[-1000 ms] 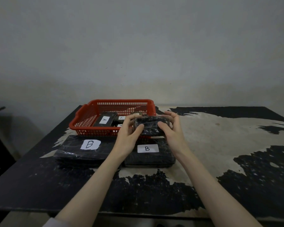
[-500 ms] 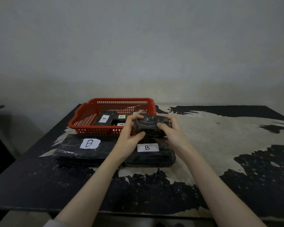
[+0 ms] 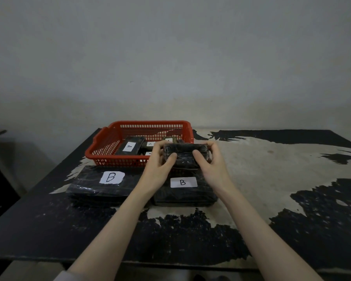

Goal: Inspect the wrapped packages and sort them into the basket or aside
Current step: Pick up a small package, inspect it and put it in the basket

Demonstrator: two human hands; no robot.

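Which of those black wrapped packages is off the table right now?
The small label-less package, gripped by the left hand and right hand. The two B packages lie on the table; the A ones sit in the red basket.

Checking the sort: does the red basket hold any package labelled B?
No: the labels readable in the red basket say A; both B packages lie on the table.
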